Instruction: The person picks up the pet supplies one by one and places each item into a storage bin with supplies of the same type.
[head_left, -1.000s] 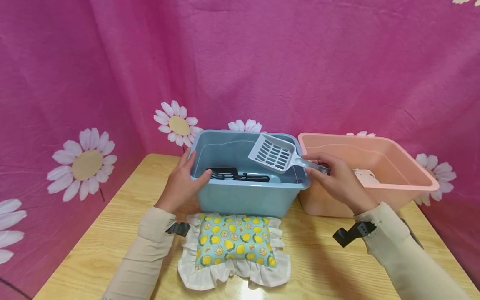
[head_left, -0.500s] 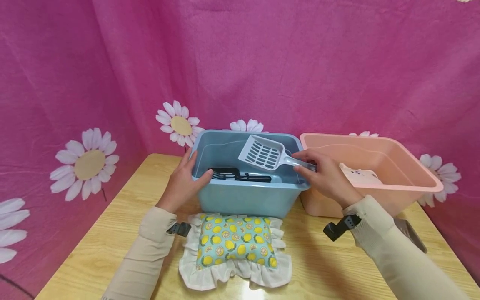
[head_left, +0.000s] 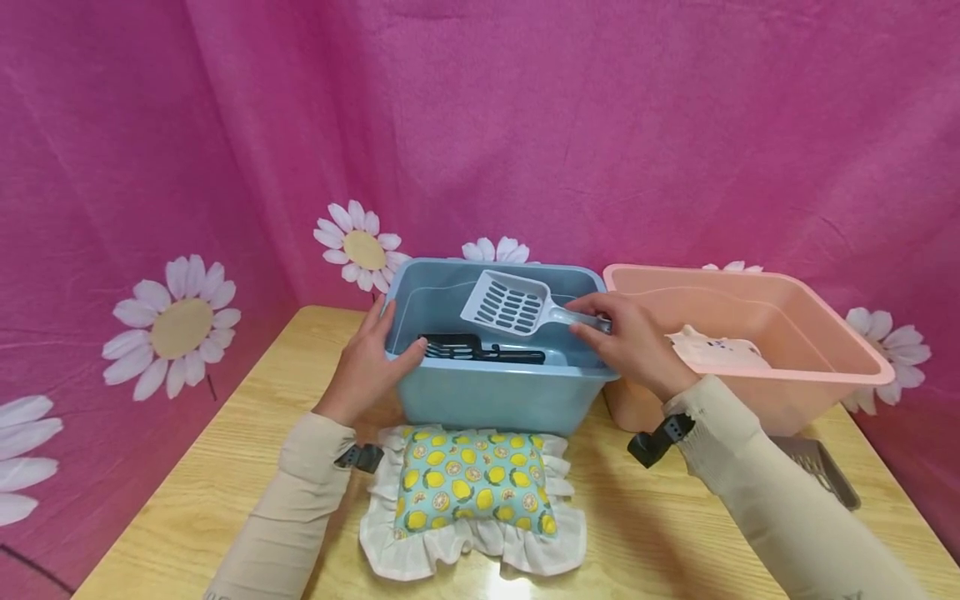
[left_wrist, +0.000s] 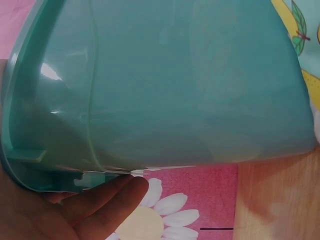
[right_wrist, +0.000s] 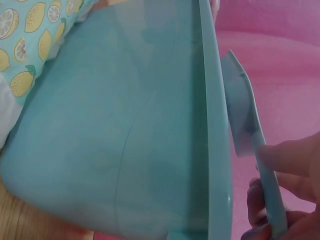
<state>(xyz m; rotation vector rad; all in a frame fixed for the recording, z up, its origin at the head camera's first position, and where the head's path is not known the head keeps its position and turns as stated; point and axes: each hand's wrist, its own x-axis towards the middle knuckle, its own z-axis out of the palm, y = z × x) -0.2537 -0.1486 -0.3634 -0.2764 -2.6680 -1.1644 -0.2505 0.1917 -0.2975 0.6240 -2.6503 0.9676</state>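
Above the mouth of the blue tub (head_left: pixel 498 402), which we take as the clock's centre, we see the pale slotted scoop (head_left: pixel 510 305). The right hand (head_left: pixel 633 337), at three o'clock, pinches its handle between thumb and fingers; the blade points between nine and ten. The right wrist view shows the scoop just above the rim. At nine o'clock, the left hand (head_left: pixel 362 367) rests on the tub's rim, thumb and fingers spread wide. Inside, near the front wall, we note a black pronged tool (head_left: pixel 480 349). At six lies a frilled lemon-print cushion (head_left: pixel 472 483) on the wooden worktop (head_left: pixel 232 467); at three stands a pink tub (head_left: pixel 757 304) containing a cream object (head_left: pixel 716 350). Toward four, the right sleeve (head_left: pixel 787 508) partly hides a brownish slotted item (head_left: pixel 821 467).
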